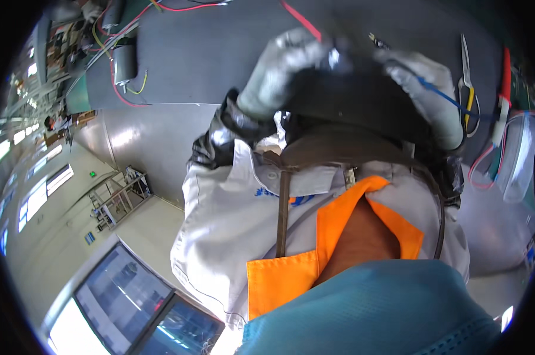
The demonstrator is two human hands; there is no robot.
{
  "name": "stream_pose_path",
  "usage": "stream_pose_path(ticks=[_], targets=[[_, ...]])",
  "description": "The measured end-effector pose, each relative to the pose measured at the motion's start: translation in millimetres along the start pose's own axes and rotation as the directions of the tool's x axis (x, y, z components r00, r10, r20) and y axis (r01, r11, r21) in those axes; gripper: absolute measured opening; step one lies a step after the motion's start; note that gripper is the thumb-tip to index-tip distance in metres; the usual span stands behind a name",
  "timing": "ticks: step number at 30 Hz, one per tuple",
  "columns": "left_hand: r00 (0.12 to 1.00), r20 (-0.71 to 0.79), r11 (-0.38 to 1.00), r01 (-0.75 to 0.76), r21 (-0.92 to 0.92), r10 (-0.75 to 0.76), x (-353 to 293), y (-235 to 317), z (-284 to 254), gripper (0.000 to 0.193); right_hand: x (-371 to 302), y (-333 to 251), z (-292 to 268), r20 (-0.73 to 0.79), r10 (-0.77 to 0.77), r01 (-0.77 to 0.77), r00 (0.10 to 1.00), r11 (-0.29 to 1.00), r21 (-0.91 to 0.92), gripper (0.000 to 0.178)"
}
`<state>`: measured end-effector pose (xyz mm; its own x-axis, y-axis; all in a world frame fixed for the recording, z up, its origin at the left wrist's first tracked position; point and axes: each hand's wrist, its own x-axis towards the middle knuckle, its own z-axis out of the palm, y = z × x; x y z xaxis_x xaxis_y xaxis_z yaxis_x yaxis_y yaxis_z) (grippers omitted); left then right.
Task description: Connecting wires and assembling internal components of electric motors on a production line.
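My left hand (pixel 282 70), in a grey-white glove, is raised over the dark work surface with its fingers curled. A red strip or wire (pixel 303 21) runs down to its fingertips. Beside them is a small shiny piece (pixel 334 57) against a blurred dark shape; what the hand grips cannot be made out. Opposite it, my right hand (pixel 426 83), gloved alike, is closed with a blue wire (pixel 442 93) crossing its fingers and trailing right. A thin dark tip (pixel 378 41) shows just beyond its fingertips. Motion smears both sets of fingertips.
Scissors (pixel 466 77) with yellow-and-black handles lie right of my right hand, near a red-and-white stick-shaped tool (pixel 504 89). Clear plastic (pixel 519 157) lies below that. At the far left, a grey cylinder (pixel 125 64) with red and yellow-green wires lies near the surface's edge (pixel 161 105).
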<state>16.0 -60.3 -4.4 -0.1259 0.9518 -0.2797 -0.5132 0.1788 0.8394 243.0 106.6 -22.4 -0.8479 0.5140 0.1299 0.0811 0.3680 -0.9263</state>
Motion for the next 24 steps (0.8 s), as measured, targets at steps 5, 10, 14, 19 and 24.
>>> stream_pose_path(ticks=[5, 10, 14, 19, 24], targets=[[0.929, 0.076, 0.847, -0.362, 0.390, 0.362, 52, 2, 31, 0.030, -10, -26, -5, -0.377, -0.063, 0.021, 0.924, 0.993, -0.117, 0.038], [0.669, 0.347, 0.316, -0.663, 0.679, 0.657, 72, -14, 25, 0.037, -10, -29, 14, -0.395, 0.224, -0.108, 0.891, 0.950, 0.294, 0.043], [0.700, 0.279, 0.454, -0.664, 0.594, 0.658, 71, -17, 27, 0.042, -10, -18, 18, -0.434, 0.075, -0.010, 0.898, 0.989, 0.151, 0.036], [0.665, 0.408, 0.250, -0.666, 0.703, 0.626, 75, -18, 24, 0.042, -8, -12, 24, -0.471, 0.044, 0.046, 0.881, 0.983, 0.178, 0.036], [0.803, 0.210, 0.585, -0.559, 0.588, 0.557, 79, -31, 38, 0.034, -2, -1, 29, -0.527, 0.019, 0.110, 0.850, 0.971, 0.212, 0.033]])
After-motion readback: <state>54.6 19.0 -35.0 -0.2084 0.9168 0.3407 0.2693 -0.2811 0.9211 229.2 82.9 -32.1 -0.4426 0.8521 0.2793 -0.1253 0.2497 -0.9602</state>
